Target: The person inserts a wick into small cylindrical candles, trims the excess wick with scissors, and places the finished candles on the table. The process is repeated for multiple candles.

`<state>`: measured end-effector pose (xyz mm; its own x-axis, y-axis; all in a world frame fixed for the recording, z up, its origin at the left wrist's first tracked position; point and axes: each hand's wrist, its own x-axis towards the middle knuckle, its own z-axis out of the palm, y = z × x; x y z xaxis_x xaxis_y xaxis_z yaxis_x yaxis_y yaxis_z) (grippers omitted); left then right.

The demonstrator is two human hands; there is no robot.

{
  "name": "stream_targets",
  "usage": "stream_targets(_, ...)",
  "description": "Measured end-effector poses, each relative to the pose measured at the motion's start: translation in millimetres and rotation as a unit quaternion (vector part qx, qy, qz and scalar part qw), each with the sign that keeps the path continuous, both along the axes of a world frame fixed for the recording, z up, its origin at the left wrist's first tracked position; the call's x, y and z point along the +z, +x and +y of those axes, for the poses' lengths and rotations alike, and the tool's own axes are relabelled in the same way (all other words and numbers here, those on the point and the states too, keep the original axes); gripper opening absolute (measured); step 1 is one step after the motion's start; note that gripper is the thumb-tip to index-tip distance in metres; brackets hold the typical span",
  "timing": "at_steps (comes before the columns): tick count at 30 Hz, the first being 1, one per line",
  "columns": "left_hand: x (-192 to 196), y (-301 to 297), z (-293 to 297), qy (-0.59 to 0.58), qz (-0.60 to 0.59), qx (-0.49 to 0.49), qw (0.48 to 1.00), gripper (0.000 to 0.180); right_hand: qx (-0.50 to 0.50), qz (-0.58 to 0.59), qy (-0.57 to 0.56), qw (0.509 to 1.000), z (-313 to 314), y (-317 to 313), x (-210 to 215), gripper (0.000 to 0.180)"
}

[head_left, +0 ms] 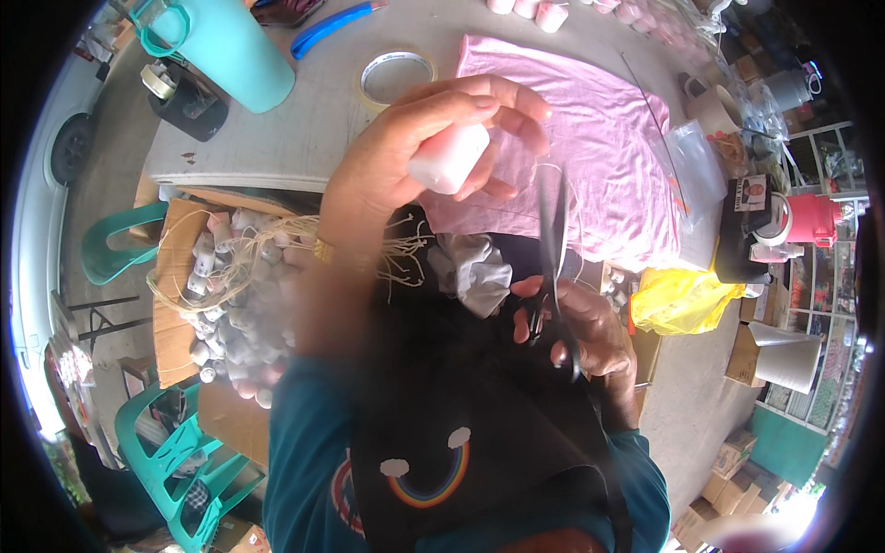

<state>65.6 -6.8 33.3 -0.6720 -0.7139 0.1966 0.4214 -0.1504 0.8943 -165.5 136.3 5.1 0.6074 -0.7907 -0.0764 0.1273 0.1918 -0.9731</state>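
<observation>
My left hand, raised over the near table edge, is closed around a short, pale pink candle. The candle lies tilted in the palm, its flat end toward me. My right hand grips a pair of scissors with dark handles, blades pointing up and away from me. Close to the blade tips a thin pale string curves, apart from the candle as far as I can see. A pink cloth spreads on the table beyond both hands. Below it, a crumpled grey-white cloth rests near my lap.
A cardboard box on the left holds many pale candles, with a bundle of strings across it. On the table stand a tape roll, a blue cutter and a teal tumbler. A yellow bag sits right.
</observation>
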Motion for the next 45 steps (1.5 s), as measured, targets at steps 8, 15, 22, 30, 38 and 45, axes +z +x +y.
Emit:
stream_targets(8, -15, -11, -7, 0.024, 0.094, -0.155, 0.983, 0.076, -0.103, 0.194, -0.087, 0.972, 3, -1, 12, 0.058)
stream_targets(15, -24, -17, -3, 0.069, 0.147, -0.207, 0.965, 0.081, -0.109, 0.220, -0.119, 0.962, -4, 4, 12, 0.057)
stream_targets(22, -29, -24, 1, 0.077, 0.187, -0.217, 0.955, 0.084, -0.131, 0.234, -0.118, 0.956, -4, 7, 10, 0.056)
stream_targets(30, -32, -28, -3, 0.069, 0.203, -0.233, 0.949, 0.083, -0.142, 0.237, -0.135, 0.952, -4, 8, 5, 0.058)
stream_targets(38, -30, -31, -4, 0.081, 0.199, -0.237, 0.947, 0.085, -0.156, 0.257, -0.146, 0.942, -5, 12, 4, 0.054)
stream_targets(45, -31, -33, -3, 0.104, 0.219, -0.241, 0.940, 0.086, -0.143, 0.233, -0.117, 0.955, -7, 10, 5, 0.048)
